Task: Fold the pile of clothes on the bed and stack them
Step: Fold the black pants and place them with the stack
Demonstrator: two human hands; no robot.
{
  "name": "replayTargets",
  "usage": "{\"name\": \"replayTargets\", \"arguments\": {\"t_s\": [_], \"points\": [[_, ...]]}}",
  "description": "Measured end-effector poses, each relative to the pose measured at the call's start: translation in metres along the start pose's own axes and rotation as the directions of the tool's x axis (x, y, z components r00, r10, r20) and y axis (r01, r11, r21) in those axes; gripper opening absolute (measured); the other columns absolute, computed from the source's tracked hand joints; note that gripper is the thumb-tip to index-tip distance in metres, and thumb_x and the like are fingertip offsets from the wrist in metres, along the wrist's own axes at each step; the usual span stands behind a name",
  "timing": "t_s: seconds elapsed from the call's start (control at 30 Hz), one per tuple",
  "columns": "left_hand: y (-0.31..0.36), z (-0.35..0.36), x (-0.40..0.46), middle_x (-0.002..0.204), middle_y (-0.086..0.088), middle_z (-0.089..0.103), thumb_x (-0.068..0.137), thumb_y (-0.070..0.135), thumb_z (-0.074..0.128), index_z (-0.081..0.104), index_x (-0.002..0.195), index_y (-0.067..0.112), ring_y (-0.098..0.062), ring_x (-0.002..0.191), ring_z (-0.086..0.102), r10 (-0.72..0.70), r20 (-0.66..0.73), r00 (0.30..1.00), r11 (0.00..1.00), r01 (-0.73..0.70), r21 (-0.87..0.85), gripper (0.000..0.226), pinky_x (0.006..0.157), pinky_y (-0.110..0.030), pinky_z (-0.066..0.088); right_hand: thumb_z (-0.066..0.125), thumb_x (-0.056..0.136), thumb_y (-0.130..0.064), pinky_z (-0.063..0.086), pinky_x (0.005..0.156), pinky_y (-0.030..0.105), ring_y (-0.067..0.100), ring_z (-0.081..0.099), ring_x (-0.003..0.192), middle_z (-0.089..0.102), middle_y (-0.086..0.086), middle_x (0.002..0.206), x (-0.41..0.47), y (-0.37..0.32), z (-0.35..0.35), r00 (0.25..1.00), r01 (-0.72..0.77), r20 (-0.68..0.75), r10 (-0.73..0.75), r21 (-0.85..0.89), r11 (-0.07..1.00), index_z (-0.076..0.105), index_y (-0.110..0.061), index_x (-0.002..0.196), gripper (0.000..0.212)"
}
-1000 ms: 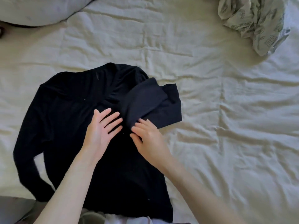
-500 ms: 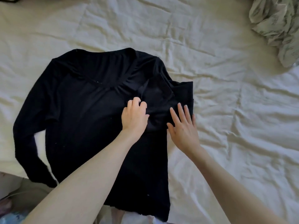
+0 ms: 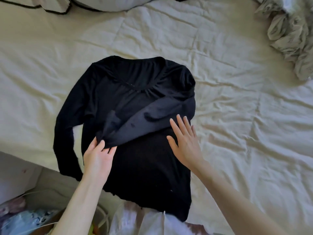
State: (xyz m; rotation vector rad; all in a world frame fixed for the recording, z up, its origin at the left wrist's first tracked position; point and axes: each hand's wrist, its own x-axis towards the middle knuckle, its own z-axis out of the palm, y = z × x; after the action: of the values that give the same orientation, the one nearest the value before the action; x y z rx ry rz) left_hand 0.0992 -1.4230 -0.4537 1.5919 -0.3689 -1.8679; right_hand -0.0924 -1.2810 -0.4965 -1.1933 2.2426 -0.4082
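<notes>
Bottom left, off the bed edge: a heap of blue and patterned stuff (image 3: 25, 219), too blurred to identify. Bed (image 3: 245, 133) has a wrinkled cream sheet, fills most of the view. Black long-sleeved top (image 3: 149, 170) lies flat, front side up, in the middle of the bed, neckline away from the person, hem at the near edge and slightly overhanging it. Its one sleeve (image 3: 66, 131) on the view's left runs straight down beside the body, cuff near the bed edge. Left hand (image 3: 98, 158) is at the top's left-centre, just inside that straight sleeve; thumb and fingers pinch the cuff end of the other sleeve (image 3: 149, 121), lifting it a bit off the body. That second sleeve is folded diagonally across the chest, from the far shoulder down to the left hand; fabric is bunched at the pinch point. Right hand (image 3: 184, 141) lies flat on the top's right side, fingers straight and slightly spread, pointing away from the person, fingertips touching the lower edge of the folded sleeve, palm on the body; it holds nothing. Both hands are on the garment at about mid-torso height, well apart, folded sleeve spanning between them. Top left: a pale pillow (image 3: 105, 4) with dark piping at the edge of the view. Top right corner: crumpled grey-green patterned clothes (image 3: 293, 34) on the sheet, well apart from the top and both hands.
</notes>
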Motion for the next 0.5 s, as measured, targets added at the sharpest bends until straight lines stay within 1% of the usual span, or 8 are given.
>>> {"name": "replayTargets", "arguments": {"t_s": [0.03, 0.1, 0.17, 0.3, 0.33, 0.4, 0.47, 0.5], "points": [[0.001, -0.017, -0.001, 0.109, -0.007, 0.063, 0.099, 0.000, 0.029, 0.057, 0.112, 0.013, -0.018, 0.100, 0.060, -0.022, -0.021, 1.000, 1.000, 0.022, 0.002, 0.033, 0.089, -0.042, 0.046, 0.038, 0.099, -0.034, -0.002, 0.117, 0.040, 0.012, -0.014, 0.140, 0.005, 0.000, 0.158, -0.002, -0.009, 0.008, 0.999, 0.015, 0.041, -0.015, -0.007, 1.000, 0.016, -0.022, 0.150, 0.056], [-0.003, -0.047, 0.000, 0.115, -0.011, 0.059, 0.099, -0.002, 0.030, 0.050, 0.124, 0.008, -0.023, 0.104, 0.057, -0.079, -0.072, 0.994, 0.992, 0.086, 0.094, 0.033, 0.095, -0.043, 0.043, 0.037, 0.100, -0.035, -0.001, 0.117, 0.042, 0.016, -0.012, 0.144, 0.005, 0.001, 0.159, -0.005, -0.023, 0.024, 0.991, 0.018, 0.136, -0.012, -0.043, 0.999, 0.014, -0.023, 0.150, 0.056], [-0.007, -0.069, 0.004, 0.117, -0.015, 0.056, 0.098, -0.002, 0.038, 0.043, 0.132, 0.004, -0.027, 0.101, 0.058, -0.116, -0.118, 0.986, 0.969, 0.138, 0.206, 0.035, 0.094, -0.042, 0.044, 0.035, 0.100, -0.035, 0.001, 0.117, 0.044, 0.020, -0.009, 0.145, 0.004, 0.002, 0.159, -0.009, -0.034, 0.041, 0.976, 0.001, 0.218, 0.019, -0.091, 0.996, 0.013, -0.022, 0.150, 0.056], [-0.005, -0.082, 0.016, 0.104, -0.010, 0.062, 0.097, 0.011, 0.048, 0.051, 0.123, 0.002, -0.025, 0.090, 0.064, -0.057, -0.114, 0.992, 0.911, 0.098, 0.401, 0.028, 0.083, -0.038, 0.050, 0.034, 0.100, -0.035, 0.003, 0.117, 0.043, 0.022, -0.005, 0.146, 0.003, 0.003, 0.159, -0.012, -0.046, 0.062, 0.949, -0.076, 0.298, 0.108, -0.116, 0.990, 0.012, -0.022, 0.150, 0.056], [-0.002, -0.083, 0.018, 0.107, -0.008, 0.062, 0.098, 0.013, 0.047, 0.053, 0.121, 0.004, -0.023, 0.092, 0.064, -0.027, -0.096, 0.995, 0.913, 0.063, 0.402, 0.025, 0.081, -0.036, 0.052, 0.035, 0.100, -0.035, 0.004, 0.116, 0.043, 0.022, -0.004, 0.146, 0.003, 0.003, 0.159, -0.012, -0.048, 0.065, 0.943, -0.106, 0.304, 0.134, -0.107, 0.989, 0.012, -0.022, 0.150, 0.056], [0.005, -0.087, 0.017, 0.116, -0.006, 0.058, 0.099, 0.014, 0.045, 0.051, 0.122, 0.009, -0.021, 0.103, 0.060, -0.013, -0.005, 1.000, 0.958, 0.014, 0.287, 0.024, 0.082, -0.034, 0.054, 0.035, 0.101, -0.034, 0.006, 0.116, 0.042, 0.021, -0.002, 0.146, 0.004, 0.003, 0.159, -0.013, -0.052, 0.068, 0.935, -0.166, 0.303, 0.185, -0.088, 0.982, 0.015, -0.021, 0.150, 0.055], [0.008, -0.099, 0.013, 0.121, -0.007, 0.056, 0.099, 0.015, 0.045, 0.045, 0.131, 0.010, -0.021, 0.109, 0.059, -0.047, 0.036, 0.998, 0.985, 0.040, 0.167, 0.032, 0.082, -0.032, 0.055, 0.035, 0.101, -0.033, 0.007, 0.116, 0.042, 0.020, 0.000, 0.146, 0.008, 0.003, 0.158, -0.014, -0.056, 0.071, 0.934, -0.212, 0.279, 0.221, -0.062, 0.975, 0.019, -0.019, 0.149, 0.053], [0.008, -0.107, 0.011, 0.121, -0.008, 0.056, 0.099, 0.014, 0.046, 0.043, 0.132, 0.009, -0.021, 0.108, 0.060, -0.065, 0.023, 0.998, 0.978, 0.059, 0.202, 0.034, 0.082, -0.032, 0.055, 0.036, 0.101, -0.032, 0.009, 0.116, 0.041, 0.020, 0.002, 0.146, 0.011, 0.003, 0.158, -0.014, -0.059, 0.072, 0.938, -0.233, 0.257, 0.232, -0.029, 0.972, 0.023, -0.018, 0.148, 0.051]]}}
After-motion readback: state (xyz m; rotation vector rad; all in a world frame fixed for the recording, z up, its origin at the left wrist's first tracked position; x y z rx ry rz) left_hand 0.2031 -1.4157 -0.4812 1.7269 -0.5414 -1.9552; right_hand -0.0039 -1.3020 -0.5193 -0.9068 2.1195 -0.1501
